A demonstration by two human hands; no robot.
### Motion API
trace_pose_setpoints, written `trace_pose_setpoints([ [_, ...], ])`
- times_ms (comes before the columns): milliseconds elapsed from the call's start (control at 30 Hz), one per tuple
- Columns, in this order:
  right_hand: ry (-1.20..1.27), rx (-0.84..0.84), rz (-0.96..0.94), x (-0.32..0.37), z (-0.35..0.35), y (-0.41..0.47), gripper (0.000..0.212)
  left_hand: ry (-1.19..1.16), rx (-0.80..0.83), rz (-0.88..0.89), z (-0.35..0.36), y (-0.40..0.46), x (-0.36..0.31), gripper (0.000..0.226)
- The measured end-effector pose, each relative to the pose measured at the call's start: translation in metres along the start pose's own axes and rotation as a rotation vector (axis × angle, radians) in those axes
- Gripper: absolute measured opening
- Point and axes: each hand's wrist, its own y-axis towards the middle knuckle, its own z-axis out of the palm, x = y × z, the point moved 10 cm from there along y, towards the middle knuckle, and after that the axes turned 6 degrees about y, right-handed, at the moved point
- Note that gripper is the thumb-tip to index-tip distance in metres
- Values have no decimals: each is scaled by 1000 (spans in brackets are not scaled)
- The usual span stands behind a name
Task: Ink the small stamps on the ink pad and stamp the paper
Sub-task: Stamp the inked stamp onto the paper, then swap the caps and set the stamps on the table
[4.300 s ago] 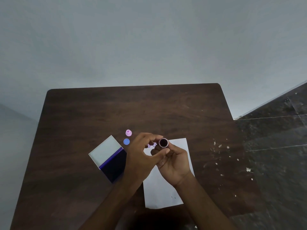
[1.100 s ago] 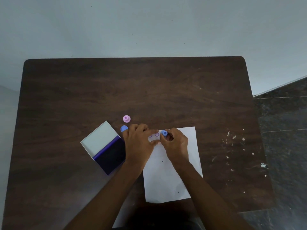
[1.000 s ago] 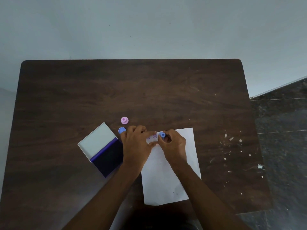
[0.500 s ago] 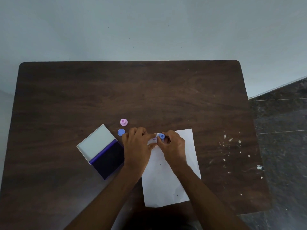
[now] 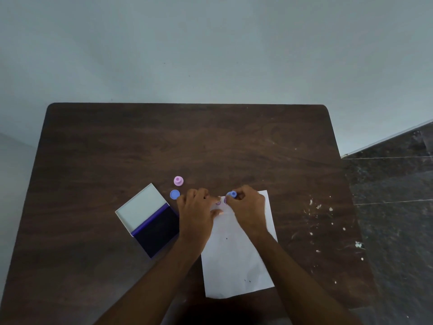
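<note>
**Blue stamp pinched at far edge of paper**

Dark wood table [image 5: 234,141] against a pale grey wall [image 5: 210,43], dark tiled floor [image 5: 393,207] at right. White specks [image 5: 314,205] scattered on the table's right side.

Paper [image 5: 236,261], white, portrait, lies near-centre on the table, a few tiny dark dots on it. Two small purple ring prints [image 5: 218,202] show at its far left corner, partly hidden between the hands.

Right hand [image 5: 248,207] sits over the far end of the paper, fingers curled, fingertips pinching a small blue stamp [image 5: 232,194]. Stamp is upright at the paper's far edge, just right of the prints; cannot tell if its face touches the sheet.

Left hand [image 5: 196,212] rests palm down on the paper's far left corner and the table beside it, fingers loosely bent, tips on the paper close to the prints, holding nothing visible.

Ink pad [image 5: 150,219] left of the left hand, case open: pale lid on the far-left side, dark blue pad on the near-right side, touching or just under the left wrist edge.

Blue cap [image 5: 174,194] lies flat just far-left of the left hand's knuckles. Pink stamp [image 5: 178,181] stands a little farther back, near the cap, apart from both hands
</note>
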Motion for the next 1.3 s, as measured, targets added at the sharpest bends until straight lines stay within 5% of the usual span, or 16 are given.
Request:
trace_pose_setpoints([
  [133, 305, -181, 48, 5, -41, -14, 14, -12, 28, 21, -2, 1, -1, 42],
  [367, 571, -83, 48, 6, -35, -28, 23, -130, -18, -5, -16, -5, 9, 43],
  [600, 1103, 279, 222, 28, 16, -50, 28, -201, -165, -214, -36, -22, 72, 14],
  [767, 1409, 412, 481, 39, 42, -70, 25, -183, -165, -335, -38, -16, 114, 29],
  [1100, 1564, 437, 610, 52, 49, -82, 25, -183, -89, -315, -25, 2, 109, 29],
  [1300, 1607, 449, 597, 59, 52, -86, 25, -603, -103, -466, -32, -17, 115, 26],
])
